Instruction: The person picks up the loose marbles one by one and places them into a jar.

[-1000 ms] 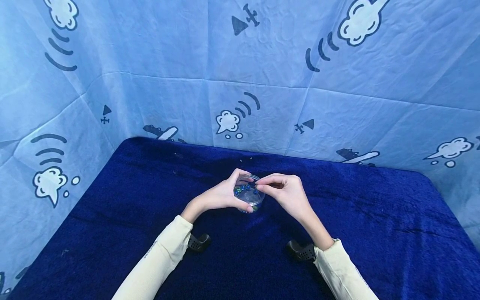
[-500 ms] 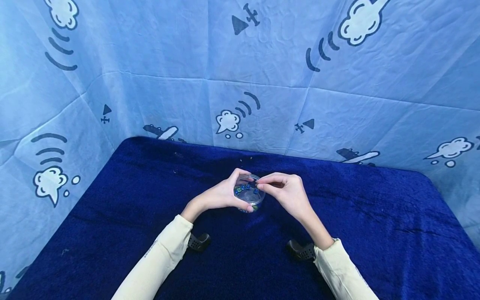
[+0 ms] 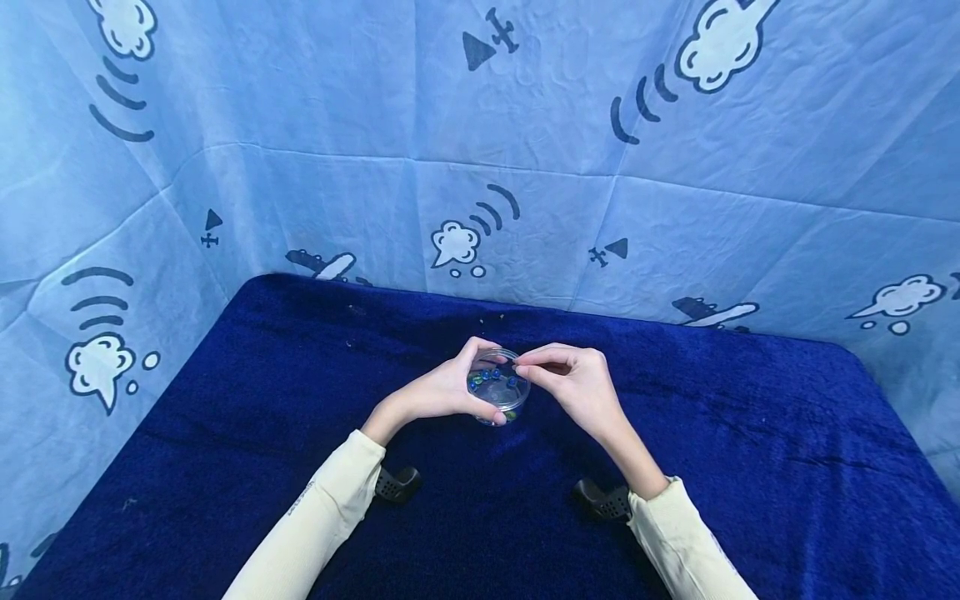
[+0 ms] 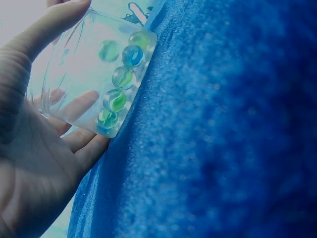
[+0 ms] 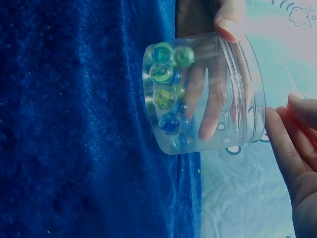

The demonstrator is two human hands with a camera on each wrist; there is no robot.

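A clear plastic jar [image 3: 498, 395] with blue and green marbles [image 5: 164, 99] is gripped by my left hand [image 3: 444, 388]. In the left wrist view, the thumb lies across the jar's upper side and the fingers show behind its wall, with the marbles gathered at the base. My right hand [image 3: 577, 385] is at the right side of the jar's open mouth. Its thumb and fingertips [image 5: 271, 113] are close together right at the rim, and I cannot tell whether they pinch anything. One blue marble [image 3: 512, 382] lies inside just below them, apart from the others.
A dark blue plush cloth [image 3: 750, 433] covers the table beneath both hands. Behind it hangs a light blue curtain [image 3: 375, 108] printed with clouds and planes. Black wrist-worn devices, one on the left [image 3: 398, 485] and one on the right [image 3: 602, 501], jut inward below the hands.
The right fingertips have shifted slightly right, away from the jar's mouth, showing more of the blue marble beneath them. My left hand and the jar look the same.
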